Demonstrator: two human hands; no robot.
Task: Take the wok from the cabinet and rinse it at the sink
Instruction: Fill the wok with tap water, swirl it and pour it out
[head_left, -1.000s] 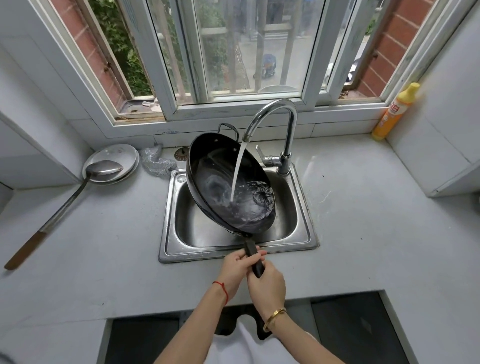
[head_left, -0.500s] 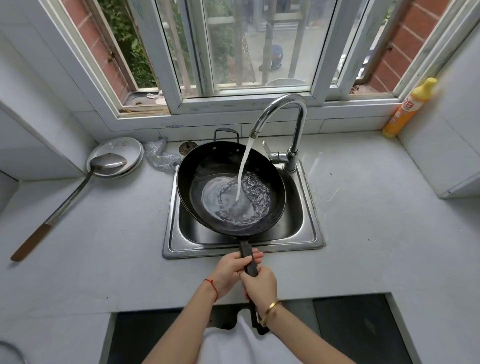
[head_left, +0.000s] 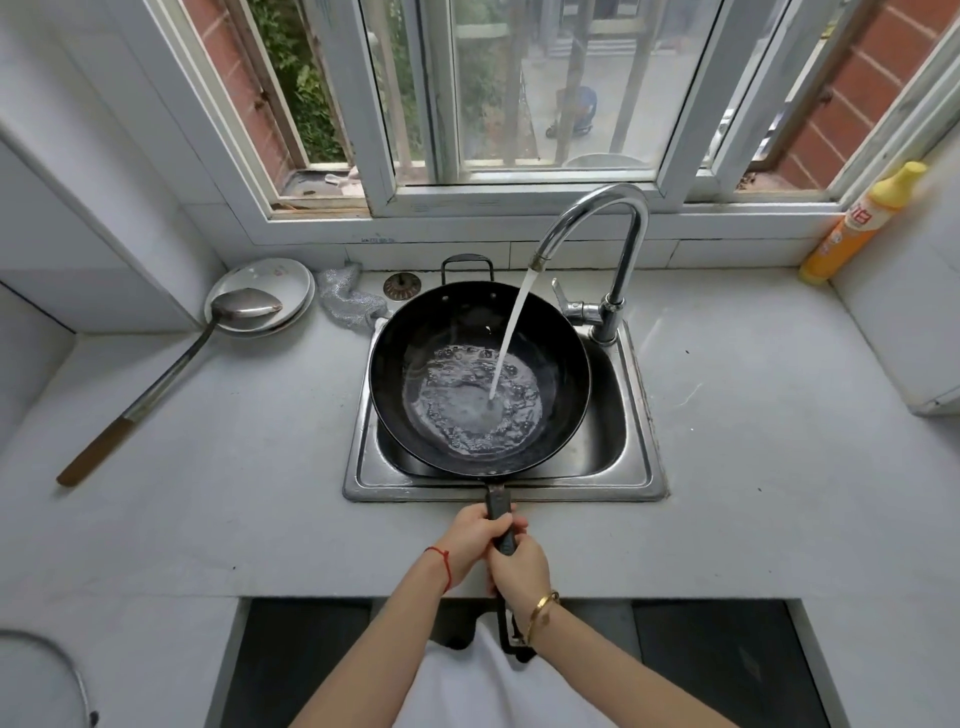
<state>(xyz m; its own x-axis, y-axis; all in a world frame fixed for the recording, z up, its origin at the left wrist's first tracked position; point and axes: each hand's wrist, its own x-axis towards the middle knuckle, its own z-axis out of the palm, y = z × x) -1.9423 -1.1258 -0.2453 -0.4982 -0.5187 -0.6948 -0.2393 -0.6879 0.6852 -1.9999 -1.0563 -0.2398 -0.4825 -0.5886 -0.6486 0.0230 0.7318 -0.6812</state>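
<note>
A black wok (head_left: 415, 353) lies roughly level over the steel sink (head_left: 636, 467), with water pooled and bubbling in its bottom. A stream runs into it from the curved chrome faucet (head_left: 618, 218). Its long dark handle (head_left: 500, 512) reaches toward me over the sink's front rim. My left hand (head_left: 475, 540) grips the handle from the left, a red string on its wrist. My right hand (head_left: 519, 571) grips the handle just behind it, a gold bangle on its wrist. The handle's end pokes out below my right wrist.
A metal ladle (head_left: 171, 364) with a wooden grip rests on white plates (head_left: 280, 280) at the left. A scouring pad (head_left: 345, 301) and a sink strainer (head_left: 401, 286) lie behind the sink. A yellow detergent bottle (head_left: 857, 228) stands at the right corner.
The wok has swung from a steep tilt on its left side to nearly level, and more water has gathered in it. Both hands kept their hold on the handle.
</note>
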